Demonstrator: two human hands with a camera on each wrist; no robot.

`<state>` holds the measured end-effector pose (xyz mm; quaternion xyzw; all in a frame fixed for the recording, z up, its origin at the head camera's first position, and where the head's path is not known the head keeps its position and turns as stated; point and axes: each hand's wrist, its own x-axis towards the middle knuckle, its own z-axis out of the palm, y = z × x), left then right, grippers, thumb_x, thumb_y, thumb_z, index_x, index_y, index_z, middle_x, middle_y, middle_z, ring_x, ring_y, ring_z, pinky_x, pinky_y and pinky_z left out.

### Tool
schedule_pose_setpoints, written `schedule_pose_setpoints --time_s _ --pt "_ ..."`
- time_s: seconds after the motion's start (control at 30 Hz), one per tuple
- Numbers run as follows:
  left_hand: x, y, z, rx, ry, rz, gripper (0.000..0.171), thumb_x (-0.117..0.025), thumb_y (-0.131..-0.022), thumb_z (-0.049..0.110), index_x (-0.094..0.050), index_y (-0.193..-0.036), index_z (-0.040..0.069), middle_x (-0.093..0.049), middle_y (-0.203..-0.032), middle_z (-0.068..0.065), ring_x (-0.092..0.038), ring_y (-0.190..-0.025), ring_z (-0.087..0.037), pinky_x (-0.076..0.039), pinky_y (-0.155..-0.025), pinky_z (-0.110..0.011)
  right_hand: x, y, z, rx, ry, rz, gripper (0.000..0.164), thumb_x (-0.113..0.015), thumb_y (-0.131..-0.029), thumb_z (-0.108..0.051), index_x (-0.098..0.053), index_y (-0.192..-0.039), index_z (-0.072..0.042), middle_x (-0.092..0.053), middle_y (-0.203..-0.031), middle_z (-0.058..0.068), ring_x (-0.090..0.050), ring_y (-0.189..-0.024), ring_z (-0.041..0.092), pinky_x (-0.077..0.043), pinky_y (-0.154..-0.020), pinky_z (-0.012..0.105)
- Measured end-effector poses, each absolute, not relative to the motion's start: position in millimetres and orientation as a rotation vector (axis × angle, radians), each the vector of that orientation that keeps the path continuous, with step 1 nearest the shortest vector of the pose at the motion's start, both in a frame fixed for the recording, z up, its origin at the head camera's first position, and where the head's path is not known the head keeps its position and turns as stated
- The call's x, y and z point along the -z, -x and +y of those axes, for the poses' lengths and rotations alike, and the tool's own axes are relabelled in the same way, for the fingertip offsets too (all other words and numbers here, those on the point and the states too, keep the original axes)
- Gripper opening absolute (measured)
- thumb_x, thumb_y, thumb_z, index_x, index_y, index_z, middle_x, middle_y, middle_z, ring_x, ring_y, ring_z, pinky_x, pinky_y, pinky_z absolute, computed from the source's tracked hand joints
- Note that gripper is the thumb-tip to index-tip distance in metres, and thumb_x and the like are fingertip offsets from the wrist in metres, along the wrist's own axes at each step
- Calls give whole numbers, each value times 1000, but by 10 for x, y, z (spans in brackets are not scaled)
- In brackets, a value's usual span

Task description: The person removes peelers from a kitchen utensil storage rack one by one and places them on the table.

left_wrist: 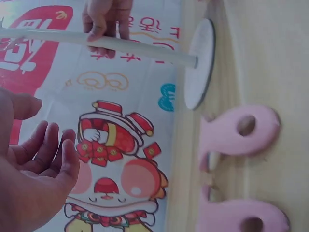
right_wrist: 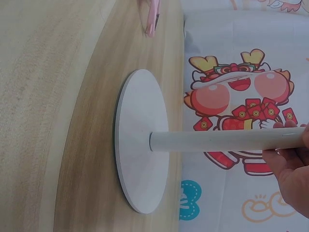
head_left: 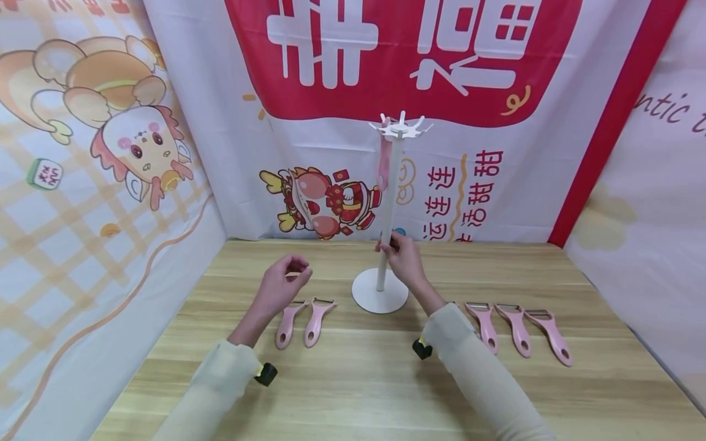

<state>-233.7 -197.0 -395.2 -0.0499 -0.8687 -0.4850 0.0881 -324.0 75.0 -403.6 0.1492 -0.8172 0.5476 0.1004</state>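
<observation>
My right hand (head_left: 404, 260) grips the pole of a white stand (head_left: 388, 211) with a ring of hooks on top. The fingers and thumb curl round that pole (right_wrist: 217, 141) in the right wrist view. One pink peeler (head_left: 383, 164) hangs from a hook on the far left side, partly behind the pole. To the left of the stand, my left hand (head_left: 282, 282) hovers with loosely bent fingers and holds nothing. Below it on the table lie two pink peelers (head_left: 315, 324), whose handles (left_wrist: 244, 128) show close up in the left wrist view.
Three more pink peelers (head_left: 514, 329) lie in a row on the table's right side. The stand's round white base (head_left: 365, 294) rests on the wooden table (head_left: 353, 380). Printed cloths (head_left: 325, 144) hang behind and at both sides.
</observation>
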Motion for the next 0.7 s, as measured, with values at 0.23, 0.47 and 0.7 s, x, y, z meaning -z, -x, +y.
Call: schedule_pose_setpoints --time_s 0.23,0.47,0.7 --pt "3751 2478 -1776 1564 327 -2526 35 -63 -98 27 -56 -124 4 -61 -123 -14 -57 -118 -29 -52 -105 -46 4030 3246 751 -1609 -446 -2416 16 -59 -99 -6 -66 -111 0 -71 -101 14 -69 -105 29 -54 -101 45" --pt "3528 2613 -1563 1661 540 -2420 35 -60 -100 29 -55 -125 4 -58 -124 -17 -56 -118 -28 -50 -106 -47 4038 3251 750 -1604 -444 -2413 15 -59 -99 -6 -66 -110 1 -71 -100 13 -69 -104 29 -55 -100 44" --pt "3282 2741 -1343 1730 644 -2336 36 -56 -101 27 -53 -129 6 -57 -128 -17 -55 -121 -27 -48 -108 -44 4039 3253 740 -1595 -437 -2413 15 -60 -98 -6 -66 -110 1 -72 -100 14 -70 -103 29 -55 -100 44"
